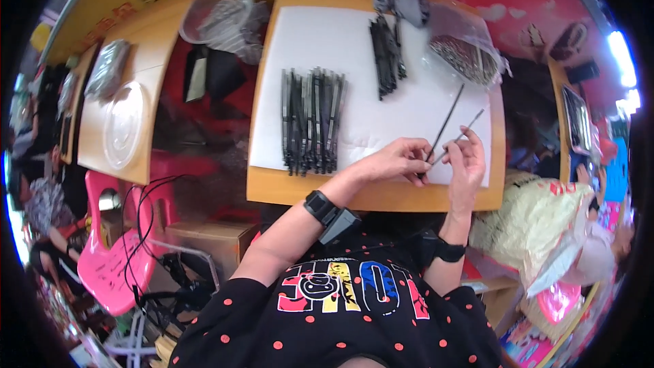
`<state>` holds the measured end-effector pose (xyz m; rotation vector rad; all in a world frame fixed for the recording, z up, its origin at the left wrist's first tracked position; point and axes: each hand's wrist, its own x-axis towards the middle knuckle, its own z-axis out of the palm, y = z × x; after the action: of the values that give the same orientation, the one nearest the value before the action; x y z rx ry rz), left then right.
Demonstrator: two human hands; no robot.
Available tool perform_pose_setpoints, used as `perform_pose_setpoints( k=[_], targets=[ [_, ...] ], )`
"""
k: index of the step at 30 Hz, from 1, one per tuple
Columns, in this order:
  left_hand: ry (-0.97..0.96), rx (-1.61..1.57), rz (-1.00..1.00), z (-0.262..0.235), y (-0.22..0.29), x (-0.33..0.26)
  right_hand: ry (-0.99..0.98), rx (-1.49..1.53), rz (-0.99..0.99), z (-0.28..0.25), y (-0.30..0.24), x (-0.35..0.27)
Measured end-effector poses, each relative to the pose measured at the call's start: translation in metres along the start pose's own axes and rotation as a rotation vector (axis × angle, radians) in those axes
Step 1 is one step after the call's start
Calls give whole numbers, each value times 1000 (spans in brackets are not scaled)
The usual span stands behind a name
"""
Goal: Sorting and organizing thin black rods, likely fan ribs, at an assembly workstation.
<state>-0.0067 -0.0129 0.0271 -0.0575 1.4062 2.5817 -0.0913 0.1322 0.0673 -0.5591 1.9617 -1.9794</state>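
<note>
Black rod (446, 123): pinched near its lower end in the fingers of your left hand (407, 159), slanting up and to the right above the white sheet.
Thin grey rod (475, 118): gripped by your right hand (466, 153), its upper end pointing away from you and its lower end reaching close to your left fingertips; you cannot tell from this view whether the two rods touch.
Hands: both narrow, each closed on its own rod, side by side over the near right part of the tabletop (306, 188).
White sheet (371, 126): spread across most of the wooden tabletop, the bare wood showing along your side.
Row of black rods (310, 123): lying roughly parallel on the sheet, left of your hands, their thicker dark ends toward you.
Second black bunch (385, 61): farther off on the sheet, beyond your hands, just beside a crumpled grey bundle (405, 1) whose material you cannot make out.
Clear plastic bag (453, 22): at the far right of the sheet, filled with many thin rods (464, 60).
Black wristwatch (323, 208): strapped on your left wrist.
Cream sack (528, 228): bulging beside the tabletop, on your right.
</note>
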Motion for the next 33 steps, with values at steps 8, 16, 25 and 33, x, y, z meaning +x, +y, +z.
perform_pose_setpoints(
  k=[8, 16, 25, 33],
  targets=[
    [221, 44, 87, 26, 47, -24, 43, 37, 77, -11, 33, -2],
    [932, 415, 102, 6, 109, -114, 27, -123, 65, -3, 28, -1],
    [1200, 694, -88, -31, 54, -161, 17, -154, 27, 6, 30, -4],
    [1393, 895, 797, 88, 107, -190, -19, -280, -23, -17, 54, -6]
  ],
)
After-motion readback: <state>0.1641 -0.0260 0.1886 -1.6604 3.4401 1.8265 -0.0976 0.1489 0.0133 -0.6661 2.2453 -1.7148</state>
